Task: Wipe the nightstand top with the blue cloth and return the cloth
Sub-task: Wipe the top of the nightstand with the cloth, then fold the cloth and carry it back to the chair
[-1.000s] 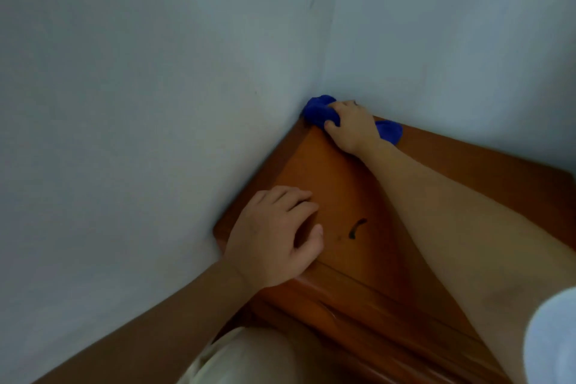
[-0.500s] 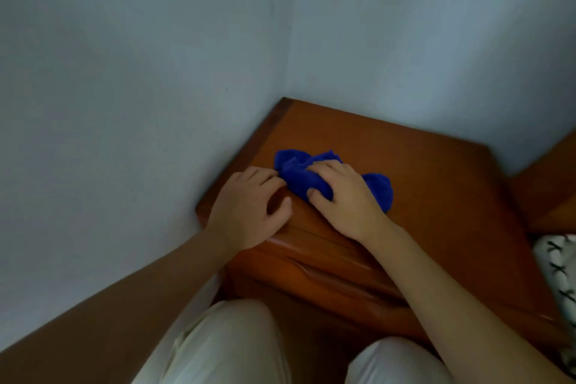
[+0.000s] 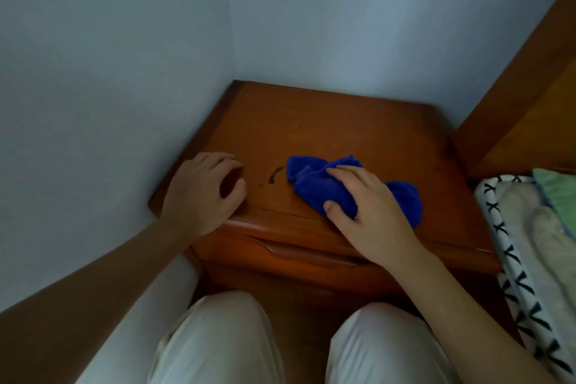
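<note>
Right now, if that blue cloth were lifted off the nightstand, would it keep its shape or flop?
Probably flop: the blue cloth lies crumpled in soft folds under the right hand, so it looks limp. It likely slides easily, since the nightstand top looks smooth and glossy. Being soft fabric, it seems light.

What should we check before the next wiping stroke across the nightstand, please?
1. Grip on the cloth: ok. The right hand holds the blue cloth, thumb tucked into it.
2. Cloth in contact with the wood: ok. It lies bunched on the nightstand top, near the front edge.
3. Other hand out of the way: ok. The left hand rests on the front left corner, apart from the cloth.
4. Dark mark wiped: not ok. It shows uncovered between the two hands.
5. Rear of the top clean: cannot tell, the light is too dim.
</note>
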The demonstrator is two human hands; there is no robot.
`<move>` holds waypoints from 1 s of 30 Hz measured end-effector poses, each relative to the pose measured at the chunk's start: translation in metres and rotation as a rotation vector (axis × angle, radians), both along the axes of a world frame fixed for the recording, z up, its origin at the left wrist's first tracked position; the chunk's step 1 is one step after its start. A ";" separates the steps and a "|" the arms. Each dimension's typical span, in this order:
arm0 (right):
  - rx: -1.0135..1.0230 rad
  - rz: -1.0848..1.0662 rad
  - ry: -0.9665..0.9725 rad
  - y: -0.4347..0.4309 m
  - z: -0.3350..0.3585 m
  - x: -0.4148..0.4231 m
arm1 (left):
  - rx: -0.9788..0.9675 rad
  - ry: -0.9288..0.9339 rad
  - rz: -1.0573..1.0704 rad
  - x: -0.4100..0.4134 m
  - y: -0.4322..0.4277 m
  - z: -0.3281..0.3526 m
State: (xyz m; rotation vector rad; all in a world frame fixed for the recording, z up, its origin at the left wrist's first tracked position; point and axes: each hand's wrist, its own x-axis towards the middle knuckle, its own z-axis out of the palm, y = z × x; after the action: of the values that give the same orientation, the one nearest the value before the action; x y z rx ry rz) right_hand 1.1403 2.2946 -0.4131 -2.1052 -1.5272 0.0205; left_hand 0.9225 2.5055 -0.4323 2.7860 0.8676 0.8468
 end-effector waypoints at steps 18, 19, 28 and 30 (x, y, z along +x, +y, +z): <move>-0.368 -0.285 0.400 -0.044 0.086 0.002 | -0.489 0.330 0.015 0.003 -0.100 0.108; -0.352 -0.300 0.443 -0.054 0.101 0.003 | -0.533 0.297 0.003 0.004 -0.110 0.126; -0.191 -0.366 0.498 -0.136 0.333 0.016 | -0.691 0.106 -0.315 0.061 -0.191 0.364; -0.175 -0.364 0.472 -0.153 0.385 0.020 | -0.654 0.093 -0.371 0.072 -0.205 0.414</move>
State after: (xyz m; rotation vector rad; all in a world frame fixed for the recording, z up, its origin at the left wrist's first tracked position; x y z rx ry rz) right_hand 1.1602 2.1416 -0.0285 -2.2745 -0.8840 0.4965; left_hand 0.9948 2.3007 -0.0185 2.2971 0.4861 0.2983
